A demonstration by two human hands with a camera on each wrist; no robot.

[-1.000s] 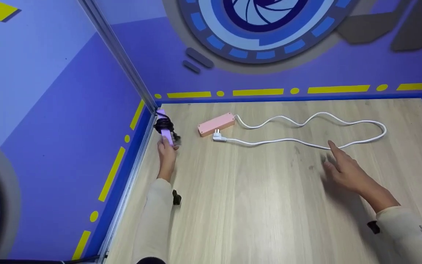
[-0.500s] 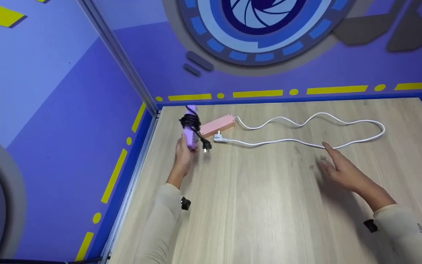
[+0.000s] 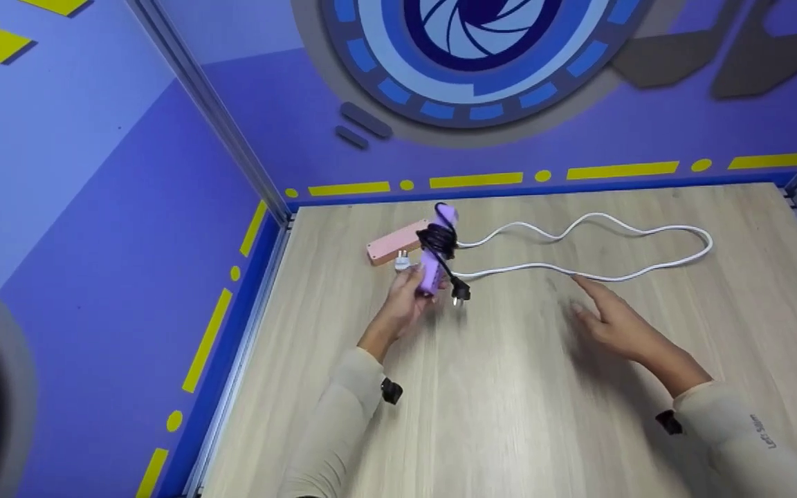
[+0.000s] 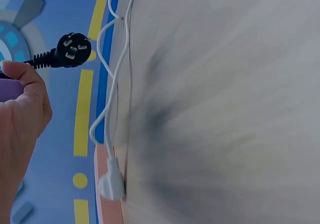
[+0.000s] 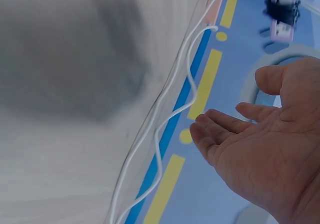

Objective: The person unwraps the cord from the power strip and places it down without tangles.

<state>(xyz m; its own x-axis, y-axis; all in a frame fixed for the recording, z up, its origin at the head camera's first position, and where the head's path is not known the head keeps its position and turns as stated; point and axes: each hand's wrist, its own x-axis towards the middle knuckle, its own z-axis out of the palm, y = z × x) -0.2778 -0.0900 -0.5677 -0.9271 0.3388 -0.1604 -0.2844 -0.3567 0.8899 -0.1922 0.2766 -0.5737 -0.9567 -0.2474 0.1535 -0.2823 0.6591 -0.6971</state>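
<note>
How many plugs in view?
2: a black plug hanging by the purple power strip in the left hand, a white plug beside the pink power strip on the table.

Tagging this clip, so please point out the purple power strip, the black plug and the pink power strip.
Purple power strip [image 3: 431, 272]: head view, lower end.
Black plug [image 4: 74, 49]: left wrist view, front face.
Pink power strip [image 3: 396, 241]: head view, top face.

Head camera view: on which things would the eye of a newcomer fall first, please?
Probably first the purple power strip, wrapped in black cord and held mid-view by the left hand. Then the white cable, which loops over the wooden table to the right of the pink power strip. The round design on the back wall also stands out.
</note>
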